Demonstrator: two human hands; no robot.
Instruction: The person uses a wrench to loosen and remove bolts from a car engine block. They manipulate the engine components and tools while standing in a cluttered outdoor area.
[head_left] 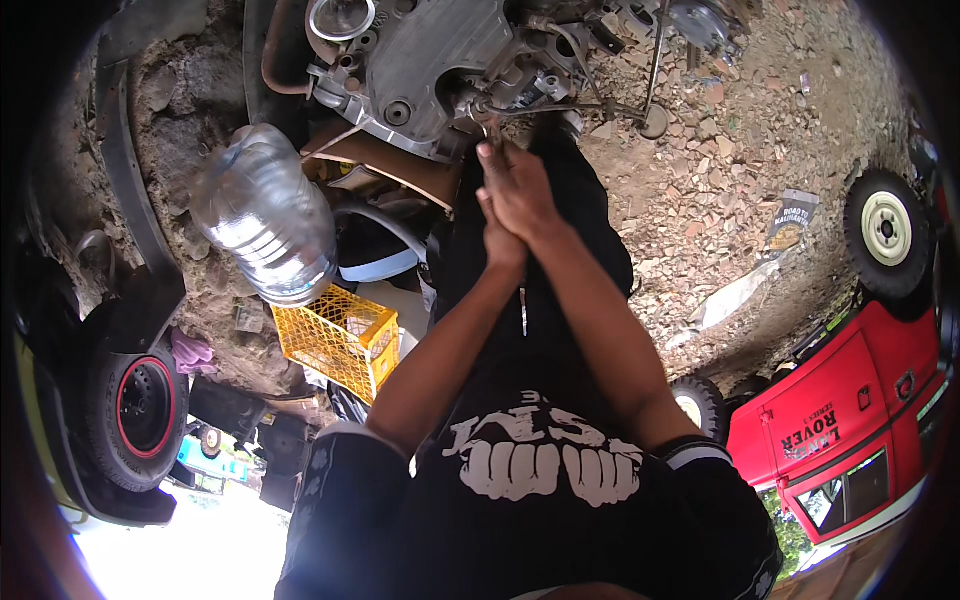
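Observation:
My right hand [526,196] and my left hand [502,240] are pressed palm to palm in front of the engine [430,75]. The right lies over the left and hides most of it. Past the fingertips a thin shiny metal piece [484,127] runs up to a fitting [467,103] on the engine's near side. What sits between my palms is hidden. The engine has a grey cover, metal pipes and a round opening with a bright ring [342,16].
A large clear plastic bottle [270,225] stands left, beside a yellow crate [335,340]. Broken stone rubble [690,200] covers the ground at right, with a dark packet [792,222]. A red vehicle [820,410] is at right; a black wheel with red rim [145,405] is at left.

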